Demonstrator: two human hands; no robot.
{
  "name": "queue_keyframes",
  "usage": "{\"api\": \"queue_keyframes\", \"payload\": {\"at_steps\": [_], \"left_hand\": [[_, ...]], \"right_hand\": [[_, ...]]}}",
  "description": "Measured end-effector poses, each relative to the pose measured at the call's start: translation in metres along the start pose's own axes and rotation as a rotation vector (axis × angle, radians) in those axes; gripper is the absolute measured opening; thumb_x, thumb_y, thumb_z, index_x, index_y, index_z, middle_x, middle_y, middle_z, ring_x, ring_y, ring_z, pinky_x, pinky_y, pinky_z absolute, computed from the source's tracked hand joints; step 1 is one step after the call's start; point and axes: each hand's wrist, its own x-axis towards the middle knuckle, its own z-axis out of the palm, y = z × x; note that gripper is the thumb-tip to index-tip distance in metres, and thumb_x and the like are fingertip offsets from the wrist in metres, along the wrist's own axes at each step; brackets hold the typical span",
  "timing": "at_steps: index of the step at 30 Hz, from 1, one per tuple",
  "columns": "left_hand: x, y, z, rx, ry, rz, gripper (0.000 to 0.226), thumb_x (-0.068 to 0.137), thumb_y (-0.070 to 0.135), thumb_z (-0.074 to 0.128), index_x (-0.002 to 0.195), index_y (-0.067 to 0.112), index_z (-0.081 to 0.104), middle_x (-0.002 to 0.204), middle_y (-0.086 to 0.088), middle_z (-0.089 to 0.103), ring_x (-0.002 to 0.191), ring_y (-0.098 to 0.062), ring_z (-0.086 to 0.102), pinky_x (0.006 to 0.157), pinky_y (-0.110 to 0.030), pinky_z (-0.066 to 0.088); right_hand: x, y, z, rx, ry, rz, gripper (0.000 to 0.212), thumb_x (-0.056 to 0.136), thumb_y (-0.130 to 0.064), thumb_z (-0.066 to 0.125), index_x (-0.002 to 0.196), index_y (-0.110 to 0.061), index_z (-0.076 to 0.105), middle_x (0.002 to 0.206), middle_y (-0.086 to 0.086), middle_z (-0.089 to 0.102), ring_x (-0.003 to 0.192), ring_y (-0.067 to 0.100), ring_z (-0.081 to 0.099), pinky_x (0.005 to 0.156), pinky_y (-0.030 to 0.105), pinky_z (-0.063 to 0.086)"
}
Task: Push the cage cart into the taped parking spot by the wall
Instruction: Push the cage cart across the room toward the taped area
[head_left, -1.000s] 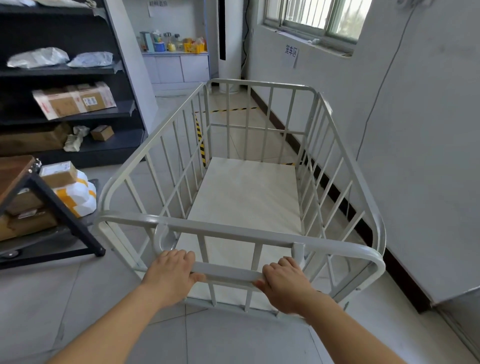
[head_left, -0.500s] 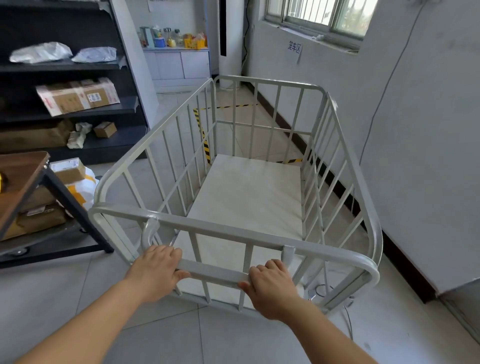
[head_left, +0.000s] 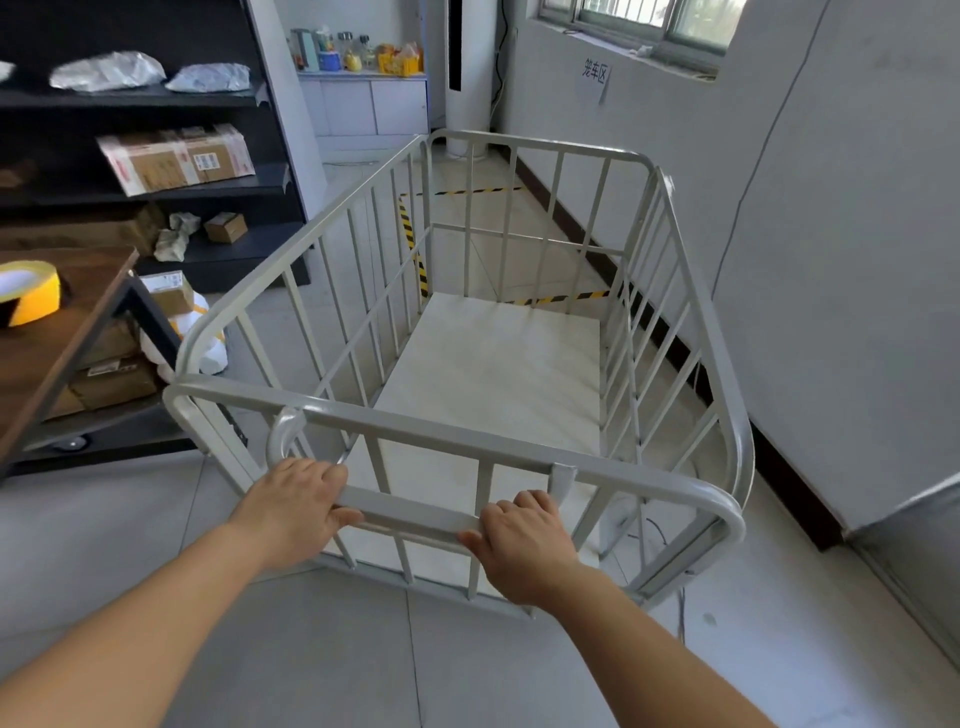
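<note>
At centre frame I see the cage cart (head_left: 498, 364), a pale grey barred frame with a cream floor panel, running from the bottom middle up toward the upper middle. My left hand (head_left: 296, 506) is clamped on the flat handle bar (head_left: 410, 517) at the cart's near end, fingers over the top and thumb under; my right hand (head_left: 524, 540) has the same closed grip on that bar, just to the right. The cart's right side runs close along the wall (head_left: 810, 249), and its far end overlaps the taped parking spot (head_left: 415, 244), whose yellow and black stripes show through the bars.

On the wall at upper right hangs a paper sign (head_left: 594, 78) with three handwritten characters that read 笼车区. In the upper left, a cardboard box (head_left: 176, 158) on the dark shelf (head_left: 140, 187) carries a white label and red print, too blurred for me to read. Lower down, boxes under the table (head_left: 57, 332) have labels I cannot make out either.

A roll of yellow and black tape (head_left: 28, 291) on the table is cut off by the left edge. The cart's wheels are hidden beneath it. The bottles on the far cabinet (head_left: 363, 101) are too small to identify.
</note>
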Motion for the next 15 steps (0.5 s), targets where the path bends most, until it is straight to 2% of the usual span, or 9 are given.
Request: {"api": "queue_keyframes", "payload": {"at_steps": [2, 3, 5, 7, 11, 15], "left_hand": [[-0.018, 0.009, 0.002, -0.017, 0.023, -0.007, 0.038, 0.088, 0.061, 0.031, 0.089, 0.024, 0.038, 0.093, 0.007, 0.051, 0.093, -0.015, 0.049, 0.093, -0.031, 0.036], [-0.028, 0.013, 0.003, -0.017, 0.029, -0.009, 0.038, 0.088, 0.061, 0.031, 0.089, 0.023, 0.038, 0.093, 0.007, 0.051, 0.092, -0.015, 0.049, 0.093, -0.031, 0.036], [-0.045, 0.023, 0.005, 0.004, 0.029, -0.012, 0.039, 0.088, 0.062, 0.030, 0.089, 0.023, 0.037, 0.092, 0.007, 0.051, 0.091, -0.015, 0.049, 0.093, -0.031, 0.036], [-0.062, 0.033, 0.007, 0.021, 0.021, -0.023, 0.040, 0.088, 0.063, 0.029, 0.089, 0.024, 0.036, 0.091, 0.007, 0.051, 0.089, -0.015, 0.048, 0.092, -0.031, 0.037], [-0.093, 0.052, 0.008, 0.034, -0.001, -0.031, 0.042, 0.088, 0.064, 0.027, 0.090, 0.023, 0.036, 0.092, 0.006, 0.051, 0.090, -0.016, 0.048, 0.092, -0.031, 0.036], [-0.119, 0.075, 0.005, 0.038, -0.020, -0.033, 0.044, 0.089, 0.062, 0.027, 0.094, 0.021, 0.040, 0.095, 0.004, 0.052, 0.091, -0.017, 0.048, 0.092, -0.032, 0.036]], "right_hand": [[-0.017, -0.003, 0.004, -0.005, 0.000, 0.002, 0.070, 0.087, -0.063, 0.002, 0.094, -0.015, 0.053, 0.097, 0.005, 0.060, 0.097, 0.027, 0.046, 0.102, 0.039, 0.025], [-0.026, -0.005, 0.006, -0.004, 0.002, -0.001, 0.070, 0.087, -0.063, 0.003, 0.095, -0.015, 0.054, 0.097, 0.005, 0.060, 0.097, 0.027, 0.046, 0.101, 0.039, 0.025], [-0.045, -0.010, 0.008, -0.007, 0.013, -0.017, 0.081, 0.075, -0.066, -0.008, 0.094, -0.016, 0.054, 0.096, 0.004, 0.060, 0.097, 0.026, 0.047, 0.101, 0.039, 0.025], [-0.064, -0.014, 0.009, 0.000, 0.031, -0.030, 0.083, 0.068, -0.066, -0.015, 0.089, -0.019, 0.050, 0.092, 0.002, 0.059, 0.095, 0.025, 0.046, 0.100, 0.037, 0.025], [-0.098, -0.018, 0.014, -0.005, 0.024, -0.039, 0.078, 0.066, -0.068, -0.018, 0.083, -0.021, 0.043, 0.082, -0.003, 0.048, 0.087, 0.023, 0.043, 0.099, 0.036, 0.026], [-0.127, -0.020, 0.016, -0.004, 0.012, -0.039, 0.080, 0.064, -0.069, -0.021, 0.082, -0.022, 0.041, 0.082, -0.005, 0.047, 0.081, 0.018, 0.034, 0.098, 0.035, 0.027]]}}
